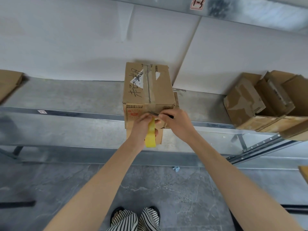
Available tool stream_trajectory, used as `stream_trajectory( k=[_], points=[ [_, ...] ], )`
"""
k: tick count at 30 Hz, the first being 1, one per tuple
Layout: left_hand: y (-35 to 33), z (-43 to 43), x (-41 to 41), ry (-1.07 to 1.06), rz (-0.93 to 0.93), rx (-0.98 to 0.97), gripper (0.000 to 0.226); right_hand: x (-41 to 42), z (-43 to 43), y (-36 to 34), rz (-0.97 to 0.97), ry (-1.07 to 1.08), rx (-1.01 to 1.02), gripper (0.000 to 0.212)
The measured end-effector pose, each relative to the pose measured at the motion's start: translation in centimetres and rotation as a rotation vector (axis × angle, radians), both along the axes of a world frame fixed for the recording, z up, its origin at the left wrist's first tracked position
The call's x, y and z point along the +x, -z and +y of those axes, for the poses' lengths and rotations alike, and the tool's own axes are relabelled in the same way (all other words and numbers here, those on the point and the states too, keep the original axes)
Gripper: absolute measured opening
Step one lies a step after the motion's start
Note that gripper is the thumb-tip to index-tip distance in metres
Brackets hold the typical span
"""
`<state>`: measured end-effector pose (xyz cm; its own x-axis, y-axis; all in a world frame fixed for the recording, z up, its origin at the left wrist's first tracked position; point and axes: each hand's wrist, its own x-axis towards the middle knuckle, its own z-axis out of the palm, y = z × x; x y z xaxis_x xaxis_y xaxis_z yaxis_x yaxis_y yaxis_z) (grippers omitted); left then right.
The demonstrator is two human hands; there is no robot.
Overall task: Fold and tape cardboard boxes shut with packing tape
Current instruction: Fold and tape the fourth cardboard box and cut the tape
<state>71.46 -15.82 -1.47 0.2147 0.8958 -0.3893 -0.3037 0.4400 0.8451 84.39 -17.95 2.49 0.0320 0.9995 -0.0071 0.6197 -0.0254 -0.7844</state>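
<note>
Holding both hands at the near face of the cardboard box (148,84), which sits on the metal shelf (66,97), its near end overhanging the front edge. Box long axis runs straight away from the person; the clear tape strip (148,87) follows the top centre seam along that axis and turns down over the near top edge toward the hands. Left hand (141,125) grips the yellow tape roll (150,135), fingers curled round it; the roll stands on edge, hanging just below the knuckles, in front of the box face. Right hand (175,120) pinches a thin dark tool (166,116), blade or pen, cannot tell; it lies crosswise, left to right, at right angles to the tape line, tip pointing toward the left hand. Hands touching or nearly so, equally near the box; right hand carries the tool, left is on the roll. Whether the tool tip touches the tape is hidden by the fingers. Judgement: top seam is taped, next is parting the tape between box face and roll, so the cut runs across, not along, the strip. Open boxes (260,104) sit well apart at right on the same shelf.
</note>
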Motion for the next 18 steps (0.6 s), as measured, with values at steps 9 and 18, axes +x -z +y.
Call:
stream_trajectory(
  k=[9,18],
  points=[
    [0.0,-0.1,0.2,-0.016,0.046,0.023,0.022,0.7,0.3,0.5,0.036,-0.025,-0.020,0.021],
    [1.1,-0.3,0.6,-0.066,0.060,-0.087,0.025,5.1,-1.0,0.9,-0.082,0.058,-0.008,0.009]
  ],
)
